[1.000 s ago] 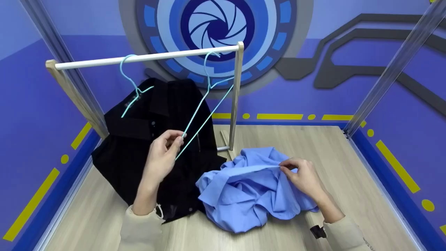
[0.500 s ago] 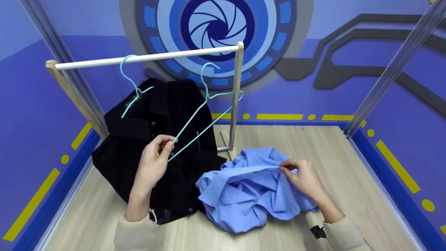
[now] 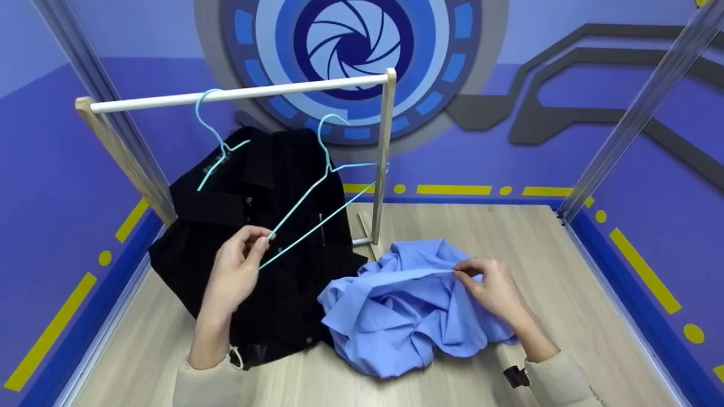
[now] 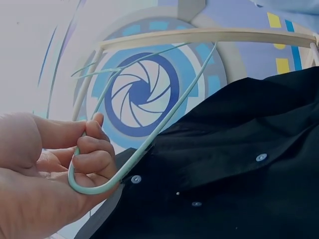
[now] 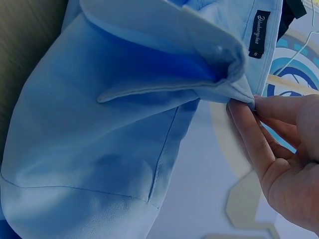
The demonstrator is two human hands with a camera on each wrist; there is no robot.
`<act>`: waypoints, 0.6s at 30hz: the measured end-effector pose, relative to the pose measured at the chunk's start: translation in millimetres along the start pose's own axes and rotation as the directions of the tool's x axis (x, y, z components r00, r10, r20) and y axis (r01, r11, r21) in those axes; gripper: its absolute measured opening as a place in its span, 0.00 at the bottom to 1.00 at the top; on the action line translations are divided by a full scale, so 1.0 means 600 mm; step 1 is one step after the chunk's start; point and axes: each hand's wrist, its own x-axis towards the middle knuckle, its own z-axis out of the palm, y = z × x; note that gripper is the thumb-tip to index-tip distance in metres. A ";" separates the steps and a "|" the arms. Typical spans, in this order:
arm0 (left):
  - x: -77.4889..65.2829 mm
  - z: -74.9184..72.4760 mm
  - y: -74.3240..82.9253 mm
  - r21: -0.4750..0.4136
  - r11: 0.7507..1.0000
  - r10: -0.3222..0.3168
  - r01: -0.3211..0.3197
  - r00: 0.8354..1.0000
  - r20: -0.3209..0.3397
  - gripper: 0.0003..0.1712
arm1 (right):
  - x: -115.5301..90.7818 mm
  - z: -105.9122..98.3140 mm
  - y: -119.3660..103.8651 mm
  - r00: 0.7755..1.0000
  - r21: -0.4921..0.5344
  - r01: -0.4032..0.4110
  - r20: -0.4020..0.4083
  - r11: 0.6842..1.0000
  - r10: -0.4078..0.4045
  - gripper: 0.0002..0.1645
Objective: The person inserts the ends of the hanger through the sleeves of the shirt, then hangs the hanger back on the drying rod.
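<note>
My left hand [image 3: 236, 265] pinches one end of a mint-green wire hanger [image 3: 298, 204] between thumb and fingers. The hanger slants up to the right, its hook below the rack's rail and apart from it. In the left wrist view the bent hanger corner [image 4: 94, 190] loops below the fingertips. My right hand [image 3: 493, 285] pinches the edge of a crumpled light blue shirt [image 3: 396, 333] that lies heaped on the table. A black label [image 5: 259, 34] shows inside its collar in the right wrist view.
A small rack with a white rail [image 3: 271, 89] and wooden posts [image 3: 384, 164] stands at the left. A black shirt [image 3: 226, 271] hangs there on a second mint-green hanger [image 3: 210, 127], its lower part reaching beside the blue shirt. Blue walls enclose the wooden table [image 3: 565, 282].
My left hand has drawn the hanger down and left, and its hook has come off the rail. The right hand and the blue shirt have stayed in place.
</note>
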 end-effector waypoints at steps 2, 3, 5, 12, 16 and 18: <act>-0.002 -0.003 -0.001 0.028 1.000 0.007 -0.007 1.000 -0.004 0.08 | -0.001 -0.001 0.000 1.000 -0.003 0.000 -0.001 1.000 0.000 0.08; -0.002 -0.005 -0.001 0.041 0.999 0.011 -0.011 1.000 -0.007 0.08 | -0.002 -0.001 0.000 1.000 -0.004 0.001 0.000 1.000 -0.001 0.08; -0.005 -0.008 -0.001 0.070 0.997 0.017 -0.016 1.000 -0.015 0.08 | -0.002 -0.001 0.000 1.000 -0.006 0.001 0.005 1.000 -0.001 0.08; -0.014 -0.020 -0.001 0.169 0.985 0.042 -0.037 0.999 -0.024 0.07 | -0.003 -0.003 0.000 1.000 0.008 -0.012 0.018 1.000 0.012 0.09; -0.020 -0.028 0.001 0.211 0.976 0.062 -0.058 0.998 -0.012 0.07 | -0.003 -0.003 0.001 1.000 0.010 -0.011 0.017 1.000 0.011 0.09; -0.022 -0.031 0.002 0.229 0.972 0.063 -0.061 0.998 -0.004 0.07 | -0.002 -0.003 0.002 1.000 0.006 -0.006 0.014 1.000 0.006 0.09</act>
